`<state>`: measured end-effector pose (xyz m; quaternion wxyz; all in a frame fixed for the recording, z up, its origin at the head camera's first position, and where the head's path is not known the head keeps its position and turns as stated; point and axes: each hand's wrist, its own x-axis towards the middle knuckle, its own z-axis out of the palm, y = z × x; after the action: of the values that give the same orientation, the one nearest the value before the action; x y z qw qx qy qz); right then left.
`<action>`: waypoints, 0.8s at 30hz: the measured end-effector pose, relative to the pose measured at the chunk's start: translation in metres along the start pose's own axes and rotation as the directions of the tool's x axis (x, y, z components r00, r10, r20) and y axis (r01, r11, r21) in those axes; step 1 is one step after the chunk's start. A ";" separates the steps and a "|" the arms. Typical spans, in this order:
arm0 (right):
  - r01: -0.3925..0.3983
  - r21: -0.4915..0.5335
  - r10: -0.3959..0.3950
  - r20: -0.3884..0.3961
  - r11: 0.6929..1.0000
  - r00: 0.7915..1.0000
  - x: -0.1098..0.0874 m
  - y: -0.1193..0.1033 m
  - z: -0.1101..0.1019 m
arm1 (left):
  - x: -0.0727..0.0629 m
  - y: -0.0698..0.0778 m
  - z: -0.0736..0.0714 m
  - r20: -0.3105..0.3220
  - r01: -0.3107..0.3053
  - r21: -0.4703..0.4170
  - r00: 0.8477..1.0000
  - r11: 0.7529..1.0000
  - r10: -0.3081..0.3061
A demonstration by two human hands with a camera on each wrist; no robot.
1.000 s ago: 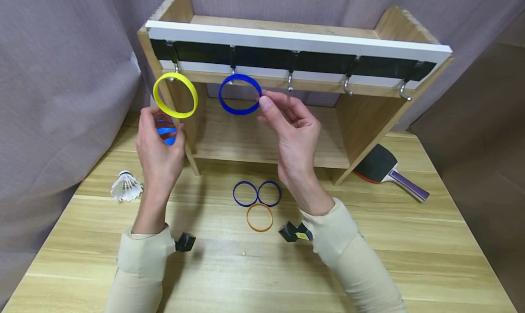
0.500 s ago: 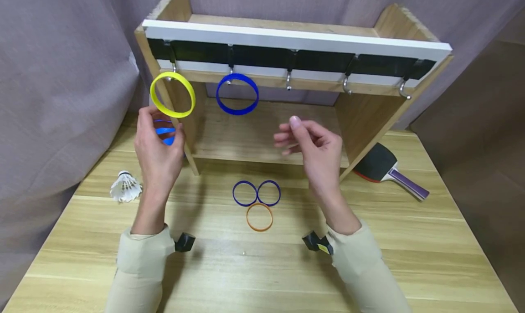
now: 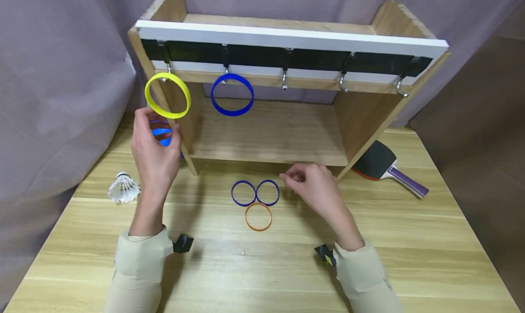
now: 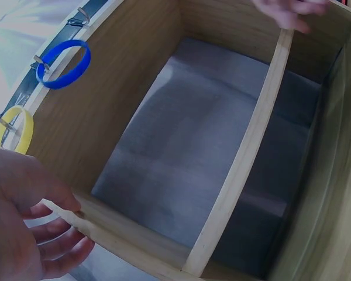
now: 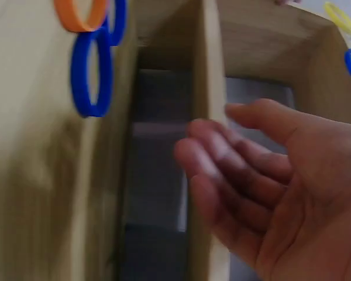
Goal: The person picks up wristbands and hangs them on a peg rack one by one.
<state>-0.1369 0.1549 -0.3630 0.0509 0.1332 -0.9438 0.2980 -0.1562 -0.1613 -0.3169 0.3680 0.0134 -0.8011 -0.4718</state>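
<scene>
My left hand [image 3: 153,153] grips the left side panel of a small wooden shelf [image 3: 268,135], thumb inside and fingers outside. Above it a yellow wristband [image 3: 168,114] hangs on the leftmost hook. A blue wristband [image 3: 233,113] hangs on the second hook. My right hand [image 3: 316,190], fingers loosely curled and holding nothing, is low in front of the shelf. Just left of it, two dark blue wristbands [image 3: 256,195] lie side by side on the table, with an orange wristband [image 3: 259,229] against them nearer to me.
Three bare hooks, the nearest a metal hook [image 3: 284,79], line the rail to the right. A table tennis bat [image 3: 375,160] lies at the shelf's right foot. A shuttlecock [image 3: 124,190] lies at left. Bright blue objects [image 3: 162,131] show partly behind my left hand.
My right hand has let go of the blue wristband, which stays on the second hook, and has come down to near the table wristbands. My left hand keeps its grip on the panel.
</scene>
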 end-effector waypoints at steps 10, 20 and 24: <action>-0.059 -0.160 0.084 0.155 0.985 0.984 0.005 0.013 0.037 | 0.000 0.000 -0.001 0.005 -0.006 0.009 1.000 1.000 0.006; -0.092 -0.179 0.111 0.098 0.980 0.989 0.007 0.018 0.051 | 0.000 0.000 0.000 -0.003 -0.015 0.005 1.000 1.000 0.015; -0.113 -0.158 0.127 0.081 0.981 0.989 0.009 0.020 0.053 | 0.000 0.000 0.000 -0.002 -0.015 0.016 1.000 1.000 0.015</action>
<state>-0.1516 0.1380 -0.4155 -0.0001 0.0850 -0.9716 0.2208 -0.1563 -0.1619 -0.3166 0.3723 0.0111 -0.8046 -0.4625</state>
